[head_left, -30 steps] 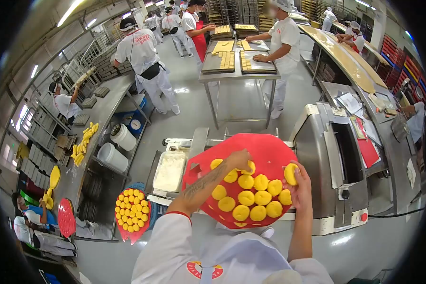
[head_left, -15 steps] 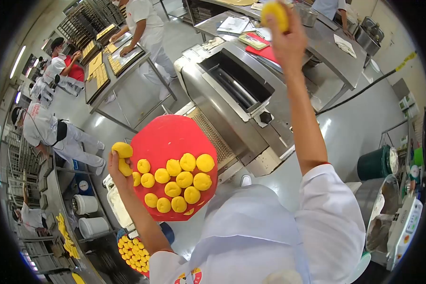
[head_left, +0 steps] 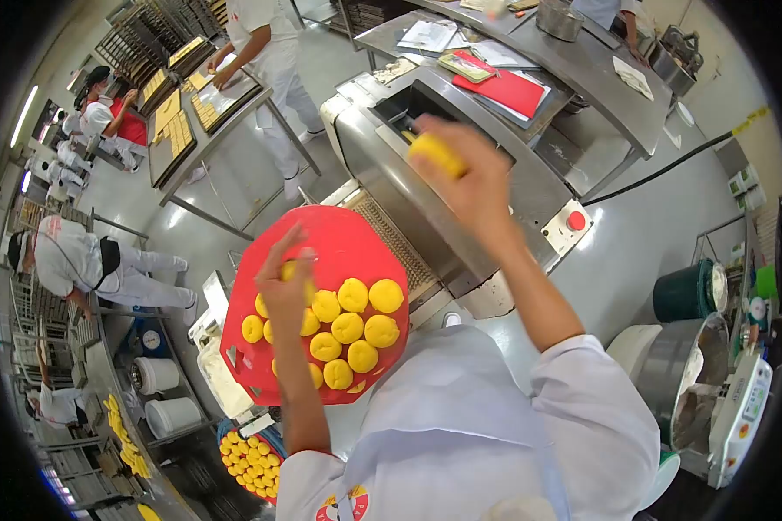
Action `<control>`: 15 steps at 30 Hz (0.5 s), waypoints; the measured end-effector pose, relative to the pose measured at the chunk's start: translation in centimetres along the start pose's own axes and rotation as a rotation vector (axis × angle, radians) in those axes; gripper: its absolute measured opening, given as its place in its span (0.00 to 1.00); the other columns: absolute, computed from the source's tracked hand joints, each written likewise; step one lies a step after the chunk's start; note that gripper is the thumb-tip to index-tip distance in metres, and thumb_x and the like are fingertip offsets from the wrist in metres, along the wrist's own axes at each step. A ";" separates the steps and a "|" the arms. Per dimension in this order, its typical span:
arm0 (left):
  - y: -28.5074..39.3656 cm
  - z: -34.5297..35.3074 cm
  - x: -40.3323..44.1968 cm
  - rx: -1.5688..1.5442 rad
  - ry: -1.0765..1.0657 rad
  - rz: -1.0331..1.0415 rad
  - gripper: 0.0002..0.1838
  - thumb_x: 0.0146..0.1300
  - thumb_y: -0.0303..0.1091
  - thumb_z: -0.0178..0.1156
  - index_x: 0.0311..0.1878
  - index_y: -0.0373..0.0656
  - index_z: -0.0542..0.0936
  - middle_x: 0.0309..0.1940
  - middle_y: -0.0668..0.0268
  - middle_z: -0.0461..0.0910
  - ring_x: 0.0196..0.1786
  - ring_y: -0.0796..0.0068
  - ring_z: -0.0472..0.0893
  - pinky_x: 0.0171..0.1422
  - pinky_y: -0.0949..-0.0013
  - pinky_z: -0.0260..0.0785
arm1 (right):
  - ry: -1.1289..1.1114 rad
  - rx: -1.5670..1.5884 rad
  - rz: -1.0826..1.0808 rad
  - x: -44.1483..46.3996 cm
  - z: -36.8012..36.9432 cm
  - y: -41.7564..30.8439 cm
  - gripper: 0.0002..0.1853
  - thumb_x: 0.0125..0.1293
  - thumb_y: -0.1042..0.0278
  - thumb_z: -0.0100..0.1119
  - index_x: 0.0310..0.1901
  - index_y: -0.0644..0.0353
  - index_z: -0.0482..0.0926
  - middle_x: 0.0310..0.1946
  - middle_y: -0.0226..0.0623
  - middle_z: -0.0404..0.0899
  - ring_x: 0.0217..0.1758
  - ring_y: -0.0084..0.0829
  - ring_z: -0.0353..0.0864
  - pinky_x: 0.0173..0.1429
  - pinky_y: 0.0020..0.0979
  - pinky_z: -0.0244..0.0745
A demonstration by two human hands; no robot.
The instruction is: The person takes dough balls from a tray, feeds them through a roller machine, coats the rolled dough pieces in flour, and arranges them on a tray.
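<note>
My right hand is closed on a yellow dough piece, above the dark opening of the steel machine. Over the red board, my left hand holds another yellow dough piece, its fingers blurred. Several round yellow dough pieces lie on the board's lower half, some of them hidden behind my left hand and forearm. The board rests beside the machine's perforated belt.
A second red board of dough balls is at the lower left. A tub of white flour stands beside the red board. Co-workers are at the left. A mixing bowl and a scale are at the right.
My right hand has come down and left from the far table side to the machine opening with its dough. My left hand has moved from the board's left edge to over the board.
</note>
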State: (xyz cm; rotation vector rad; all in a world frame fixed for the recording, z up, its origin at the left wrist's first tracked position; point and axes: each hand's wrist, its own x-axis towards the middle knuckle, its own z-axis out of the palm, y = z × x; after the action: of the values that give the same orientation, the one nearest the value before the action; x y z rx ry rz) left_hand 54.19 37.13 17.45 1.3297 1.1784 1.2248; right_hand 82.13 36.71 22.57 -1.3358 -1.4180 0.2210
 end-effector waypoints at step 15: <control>-8.2 -4.4 2.1 0.450 0.102 0.060 0.30 0.73 0.50 0.56 0.72 0.42 0.70 0.68 0.51 0.69 0.71 0.56 0.67 0.74 0.57 0.60 | -0.175 0.049 0.126 -4.3 3.8 -3.1 0.28 0.64 0.62 0.69 0.65 0.56 0.77 0.49 0.44 0.86 0.52 0.32 0.86 0.57 0.33 0.79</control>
State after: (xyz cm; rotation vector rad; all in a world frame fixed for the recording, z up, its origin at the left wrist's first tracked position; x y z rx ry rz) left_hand 49.51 40.06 9.68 1.6534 1.5604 1.1180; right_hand 76.27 34.25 21.03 -1.3933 -1.4646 0.4626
